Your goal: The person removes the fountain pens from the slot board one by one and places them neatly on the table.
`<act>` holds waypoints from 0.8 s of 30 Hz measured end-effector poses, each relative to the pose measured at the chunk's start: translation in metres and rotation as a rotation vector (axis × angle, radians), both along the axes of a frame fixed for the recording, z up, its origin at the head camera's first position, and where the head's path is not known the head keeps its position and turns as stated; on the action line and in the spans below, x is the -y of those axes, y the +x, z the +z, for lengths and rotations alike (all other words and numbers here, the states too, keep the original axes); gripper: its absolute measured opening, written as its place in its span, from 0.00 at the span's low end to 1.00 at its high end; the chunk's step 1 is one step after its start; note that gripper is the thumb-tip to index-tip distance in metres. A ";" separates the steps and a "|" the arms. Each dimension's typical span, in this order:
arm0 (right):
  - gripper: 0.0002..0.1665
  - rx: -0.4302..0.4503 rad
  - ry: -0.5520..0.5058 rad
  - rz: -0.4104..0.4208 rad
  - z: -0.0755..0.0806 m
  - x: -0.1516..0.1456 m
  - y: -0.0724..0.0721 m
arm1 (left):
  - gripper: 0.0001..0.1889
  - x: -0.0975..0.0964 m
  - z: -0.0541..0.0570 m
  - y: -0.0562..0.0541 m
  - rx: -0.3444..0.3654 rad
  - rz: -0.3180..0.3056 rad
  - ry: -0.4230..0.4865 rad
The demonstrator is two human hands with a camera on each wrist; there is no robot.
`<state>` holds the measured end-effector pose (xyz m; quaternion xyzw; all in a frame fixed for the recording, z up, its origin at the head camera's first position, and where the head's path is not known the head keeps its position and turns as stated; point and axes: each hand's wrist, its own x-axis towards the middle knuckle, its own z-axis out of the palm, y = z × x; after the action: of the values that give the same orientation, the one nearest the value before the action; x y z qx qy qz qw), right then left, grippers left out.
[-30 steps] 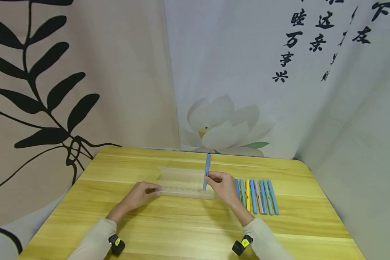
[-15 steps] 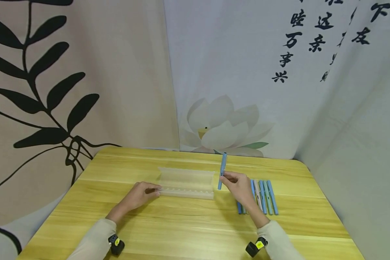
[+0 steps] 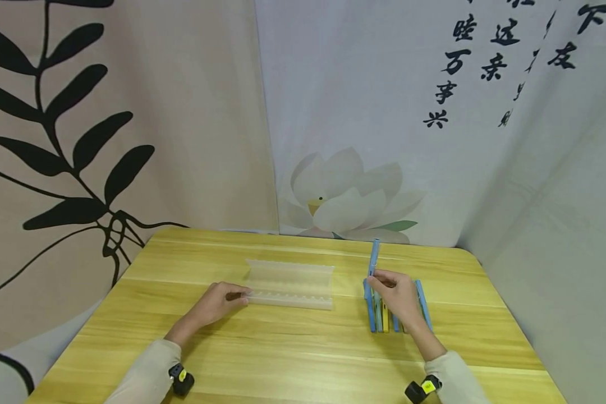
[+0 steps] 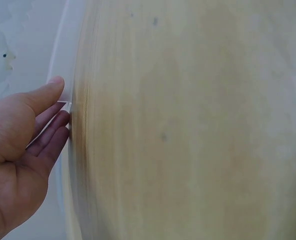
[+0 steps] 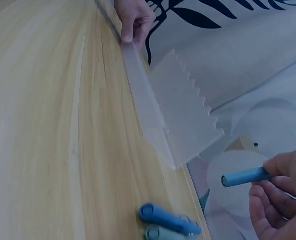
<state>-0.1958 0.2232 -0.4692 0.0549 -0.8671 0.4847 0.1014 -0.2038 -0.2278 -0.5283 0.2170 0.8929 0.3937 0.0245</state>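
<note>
A clear plastic pen rack (image 3: 290,301) with notched edges stands on the table. My left hand (image 3: 217,304) pinches its left end; in the left wrist view, the thumb (image 4: 50,94) lies over the edge with fingers below. Between thumb and fingertips my right hand (image 3: 401,294) holds a blue pen (image 3: 374,255), nearly upright, in front of the row of pens. The right wrist view shows one end of the blue pen (image 5: 245,177) sticking out of the hand. Beneath lie pens side by side, among them a yellow pen (image 3: 385,318); the hand and forearm hide several.
The wooden table (image 3: 262,353) carries the rack at its middle and the pens to the right. A printed curtain (image 3: 358,112) with a lotus and dark characters hangs behind the far edge. A pale curtain (image 3: 550,235) borders the right side.
My right hand has moved right with the blue pen, away from the rack's right end to over the pen row. The left hand and rack have stayed put.
</note>
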 end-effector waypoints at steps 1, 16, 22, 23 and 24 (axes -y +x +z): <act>0.21 0.004 0.006 -0.007 -0.001 -0.004 0.000 | 0.17 0.000 0.000 0.000 0.001 0.003 -0.001; 0.24 0.051 0.141 -0.122 0.000 -0.052 0.010 | 0.17 0.000 -0.001 0.000 -0.002 0.012 -0.010; 0.23 0.049 0.183 -0.158 0.000 -0.070 0.015 | 0.17 -0.001 0.000 0.000 -0.007 0.007 -0.008; 0.23 0.048 0.189 -0.163 0.000 -0.073 0.016 | 0.17 -0.001 0.000 0.000 -0.008 0.006 -0.008; 0.23 0.047 0.195 -0.168 -0.001 -0.076 0.016 | 0.17 -0.001 0.000 0.000 -0.008 0.004 -0.008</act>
<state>-0.1793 0.2993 -0.4703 -0.0196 -0.9138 0.3891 0.1154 -0.2036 -0.2264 -0.5286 0.2165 0.8950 0.3895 0.0209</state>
